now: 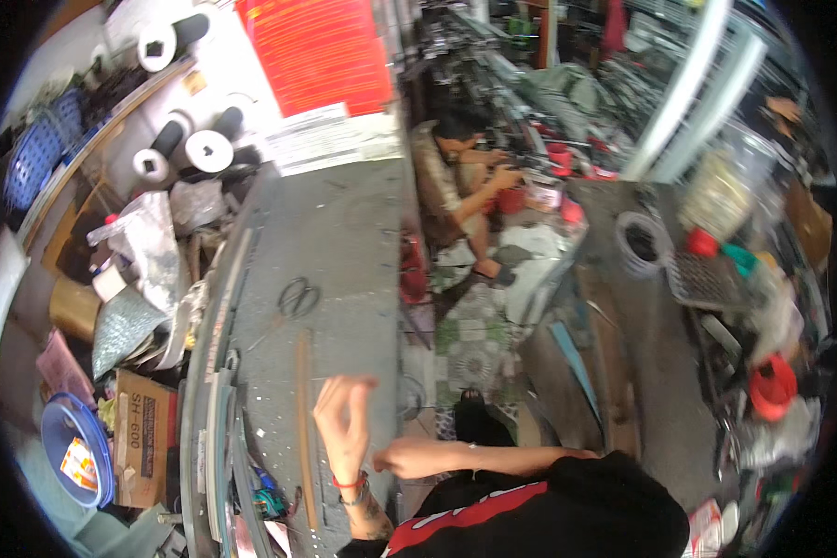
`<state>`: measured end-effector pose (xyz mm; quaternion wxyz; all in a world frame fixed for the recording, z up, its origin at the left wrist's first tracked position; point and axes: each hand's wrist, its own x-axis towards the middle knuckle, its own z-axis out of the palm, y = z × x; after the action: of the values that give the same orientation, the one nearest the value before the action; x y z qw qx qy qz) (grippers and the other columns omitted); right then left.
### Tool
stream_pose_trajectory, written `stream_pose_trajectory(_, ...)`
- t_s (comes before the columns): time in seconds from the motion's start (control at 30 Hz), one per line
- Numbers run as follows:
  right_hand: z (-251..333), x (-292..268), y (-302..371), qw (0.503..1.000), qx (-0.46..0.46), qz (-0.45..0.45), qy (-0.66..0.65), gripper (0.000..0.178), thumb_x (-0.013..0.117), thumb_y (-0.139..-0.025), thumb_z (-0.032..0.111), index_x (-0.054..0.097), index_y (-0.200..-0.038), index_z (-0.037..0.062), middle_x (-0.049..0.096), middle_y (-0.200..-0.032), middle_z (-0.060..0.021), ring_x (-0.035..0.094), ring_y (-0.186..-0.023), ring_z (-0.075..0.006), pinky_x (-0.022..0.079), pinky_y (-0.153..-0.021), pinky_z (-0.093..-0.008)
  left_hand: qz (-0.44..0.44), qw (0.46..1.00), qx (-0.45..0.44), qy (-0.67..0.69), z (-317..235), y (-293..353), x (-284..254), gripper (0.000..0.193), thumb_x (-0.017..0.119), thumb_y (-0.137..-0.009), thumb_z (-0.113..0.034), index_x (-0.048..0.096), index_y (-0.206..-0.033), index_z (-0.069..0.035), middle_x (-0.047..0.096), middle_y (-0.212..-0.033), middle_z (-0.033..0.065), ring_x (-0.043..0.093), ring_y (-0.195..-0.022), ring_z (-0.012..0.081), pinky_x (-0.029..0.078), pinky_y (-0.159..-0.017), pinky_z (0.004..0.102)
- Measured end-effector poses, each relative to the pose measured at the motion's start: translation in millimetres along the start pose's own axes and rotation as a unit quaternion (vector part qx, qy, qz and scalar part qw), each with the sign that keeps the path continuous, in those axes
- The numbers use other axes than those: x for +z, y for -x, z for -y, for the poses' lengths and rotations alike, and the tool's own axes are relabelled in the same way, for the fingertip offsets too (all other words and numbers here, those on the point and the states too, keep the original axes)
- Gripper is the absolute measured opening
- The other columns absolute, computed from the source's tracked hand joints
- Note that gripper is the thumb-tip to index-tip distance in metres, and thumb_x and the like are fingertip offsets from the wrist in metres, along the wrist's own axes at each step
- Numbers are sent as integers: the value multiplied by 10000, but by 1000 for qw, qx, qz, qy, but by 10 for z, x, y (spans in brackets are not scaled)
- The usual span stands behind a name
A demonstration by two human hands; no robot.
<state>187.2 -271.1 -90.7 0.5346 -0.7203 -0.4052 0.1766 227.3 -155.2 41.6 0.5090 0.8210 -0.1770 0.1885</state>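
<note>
Above the grey bench [353,242], near its right edge, my left hand [342,423] is raised with its fingers bent toward the thumb. The fingertips are blurred, and whatever is between them cannot be made out. A red band and a watch circle that wrist. Just to its right and lower, my right hand [405,458] is closed, its forearm reaching across from the right. What it holds, if anything, is hidden. Left of my hands, a long brown strip [304,418] lies lengthwise on the bench. Beyond it rests a pair of dark-handled scissors [298,298].
Long metal profiles [216,418] line the bench's left edge. Left of them stand a cardboard box [146,437] and a blue bucket [58,409]. Ahead, a co-worker [446,177] crouches on the floor. A second bench [660,372] at right bears a white tub [642,244].
</note>
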Motion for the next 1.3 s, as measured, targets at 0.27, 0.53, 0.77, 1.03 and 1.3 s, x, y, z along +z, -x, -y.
stream_pose_trajectory(0.27, 354, 897, 1115, 932, 10, 115, 343, 441, 571, -717, 106, 516, -1145, 14, 595, -986, -146, 593, -929, -287, 460, -740, -428, 471, 771, 427, -41, -496, 679, 949, 478, 487, -913, -311, 431, -1338, -99, 399, -1402, 73, 330, -1322, 254, 284, -1081, 410)
stream_pose_trajectory(0.53, 1277, 763, 2208, 898, 23, 68, 433, 753, 570, -802, 188, 188, -1446, 105, 258, -1464, -139, 335, -1302, -326, 293, -1063, -455, 548, 662, 487, -156, -597, 1570, 232, 716, 530, -833, -501, 324, -1406, -124, 335, -1448, 36, 290, -1346, 205, 175, -1115, 412)
stream_pose_trajectory(0.77, 2933, 641, 2731, 842, -59, 59, 533, 788, 579, -755, 256, 213, -1450, 200, 193, -1513, -20, 222, -1374, -253, 198, -1103, -470, 481, 626, 572, -224, -1480, 1723, -644, 588, 533, -805, -226, 390, -1375, -207, 391, -1412, 21, 335, -1317, 161, 210, -1113, 383)
stream_pose_trajectory(1.03, 2909, 969, 2998, 865, -20, -75, 495, 609, 480, -828, 216, 312, -1411, 178, 235, -1498, -37, 289, -1345, -263, 289, -1066, -466, 359, 632, 645, -237, -1881, 1692, -896, 560, 473, -810, -227, 404, -1365, -251, 371, -1428, -53, 357, -1300, 122, 236, -1104, 376)
stream_pose_trajectory(1.3, 2646, 880, 3039, 881, 7, -64, 469, 563, 474, -840, 122, 348, -1388, 104, 333, -1442, -92, 459, -1205, -250, 403, -967, -399, 262, 813, 456, -250, -1202, 2011, -1096, 558, 586, -766, -207, 481, -1315, -226, 462, -1364, 5, 389, -1284, 232, 241, -1085, 450)
